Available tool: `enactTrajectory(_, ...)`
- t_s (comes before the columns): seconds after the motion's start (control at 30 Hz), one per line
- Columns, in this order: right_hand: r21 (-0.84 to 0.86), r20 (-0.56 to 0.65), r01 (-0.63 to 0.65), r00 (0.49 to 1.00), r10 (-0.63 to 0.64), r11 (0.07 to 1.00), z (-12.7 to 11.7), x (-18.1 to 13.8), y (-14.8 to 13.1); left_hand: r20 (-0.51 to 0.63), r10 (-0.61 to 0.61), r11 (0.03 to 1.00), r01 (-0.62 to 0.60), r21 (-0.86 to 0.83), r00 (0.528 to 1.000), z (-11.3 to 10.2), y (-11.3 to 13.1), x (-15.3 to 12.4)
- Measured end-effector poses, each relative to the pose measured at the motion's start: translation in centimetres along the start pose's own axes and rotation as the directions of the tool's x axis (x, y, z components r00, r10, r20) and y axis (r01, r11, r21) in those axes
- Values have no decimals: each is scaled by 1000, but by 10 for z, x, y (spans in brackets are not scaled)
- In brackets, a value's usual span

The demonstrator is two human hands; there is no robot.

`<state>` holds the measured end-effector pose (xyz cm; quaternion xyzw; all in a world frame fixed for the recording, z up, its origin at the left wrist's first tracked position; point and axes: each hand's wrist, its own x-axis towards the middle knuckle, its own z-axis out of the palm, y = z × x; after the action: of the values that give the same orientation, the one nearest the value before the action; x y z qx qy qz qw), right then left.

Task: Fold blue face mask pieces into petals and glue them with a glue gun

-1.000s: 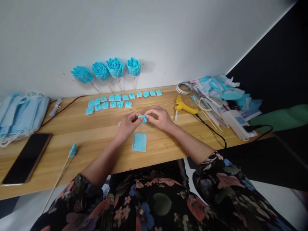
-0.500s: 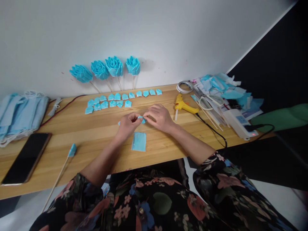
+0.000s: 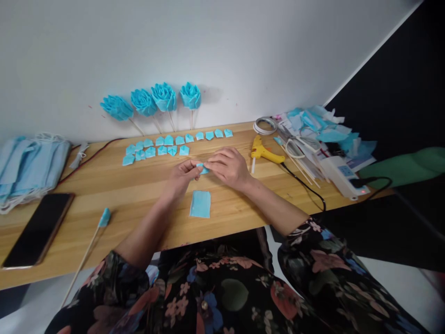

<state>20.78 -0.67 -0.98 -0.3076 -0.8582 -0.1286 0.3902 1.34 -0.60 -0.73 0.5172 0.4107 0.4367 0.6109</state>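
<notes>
Between my two hands is a small piece of blue fabric [image 3: 204, 170], partly folded. My left hand [image 3: 184, 175] pinches its left side with thumb and fingers. The fingertips of my right hand [image 3: 229, 168] press on its right side, so part of the piece is hidden. A flat blue fabric square [image 3: 200, 204] lies on the table just in front of my hands. Behind them, folded blue petals [image 3: 168, 140] are laid out in two rows. Several blue fabric flowers [image 3: 164, 96] on sticks lean against the wall.
At left are stacked face masks [image 3: 29, 167], a phone [image 3: 38, 229] and a stick with a blue tip [image 3: 104, 218]. To the right lie a yellow glue gun [image 3: 266, 152] with its cord, a tape roll [image 3: 265, 125], scissors [image 3: 295, 148], a power strip [image 3: 342, 176] and fabric scraps [image 3: 323, 125].
My left hand has shifted slightly up and its fingers have moved around the blue piece, which now looks flatter. My right hand has edged in slightly over it.
</notes>
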Motion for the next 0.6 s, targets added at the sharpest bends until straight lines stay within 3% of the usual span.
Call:
enactTrajectory(0.17, 201, 56, -196, 981, 188, 960, 5, 0, -2, -49, 25, 993, -20, 113, 998, 1, 2, -1)
enactTrajectory(0.33, 435, 166, -451, 891, 423, 779, 7, -1, -2, -89, 23, 986, -8, 166, 996, 1, 2, -1)
enactTrajectory(0.6, 438, 213, -503, 863, 457, 746, 6, 0, -2, -64, 81, 963, -62, 263, 995, 5, 4, -4)
